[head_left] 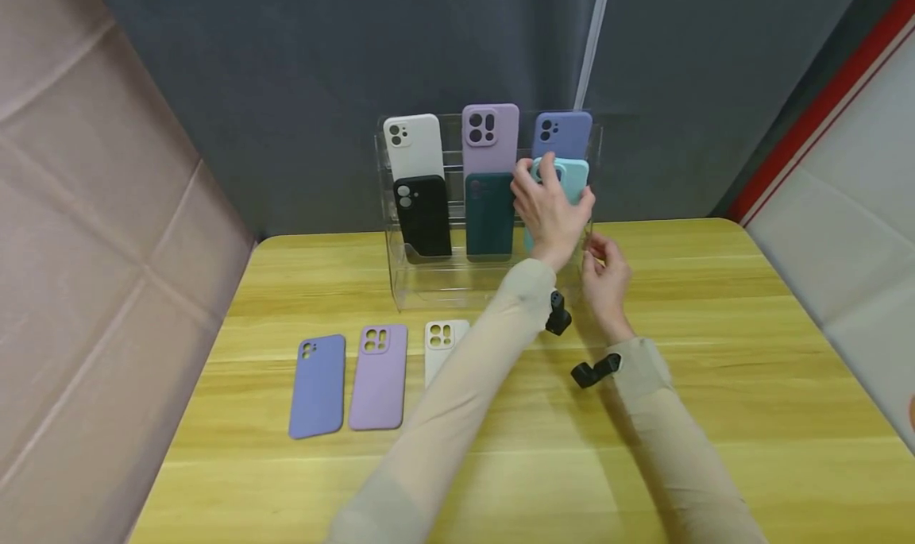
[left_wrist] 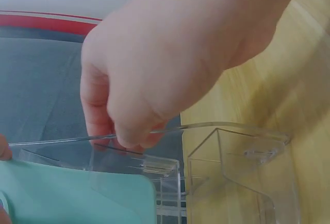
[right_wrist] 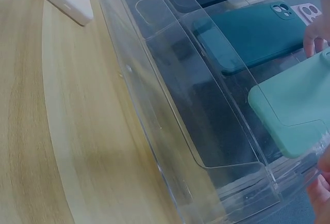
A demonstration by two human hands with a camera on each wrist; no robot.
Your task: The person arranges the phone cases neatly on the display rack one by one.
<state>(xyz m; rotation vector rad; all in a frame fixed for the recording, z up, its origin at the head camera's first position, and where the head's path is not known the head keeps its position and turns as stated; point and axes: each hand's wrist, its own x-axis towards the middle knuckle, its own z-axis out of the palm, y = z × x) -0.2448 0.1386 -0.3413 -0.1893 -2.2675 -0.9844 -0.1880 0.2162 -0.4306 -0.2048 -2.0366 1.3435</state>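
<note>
A clear tiered display stand (head_left: 429,299) stands on the wooden table and holds phone cases in two rows. At the right of its front row is a mint phone case (head_left: 576,175). My left hand (head_left: 549,214) grips this case by its sides, thumb on the right edge and fingers at the upper left. My right hand (head_left: 608,283) pinches the stand's right side panel, as the left wrist view shows close up. Left of the mint case stand a dark green case (head_left: 489,220) and a black case (head_left: 423,220). Behind it rises a blue-violet case (head_left: 573,135).
A white case (head_left: 418,155) and a lilac case (head_left: 493,153) stand in the back row. On the table before the stand lie a blue-violet case (head_left: 318,389), a lilac case (head_left: 379,385) and a white case (head_left: 438,359), partly hidden by my left forearm. A grey curtain (head_left: 322,91) hangs behind.
</note>
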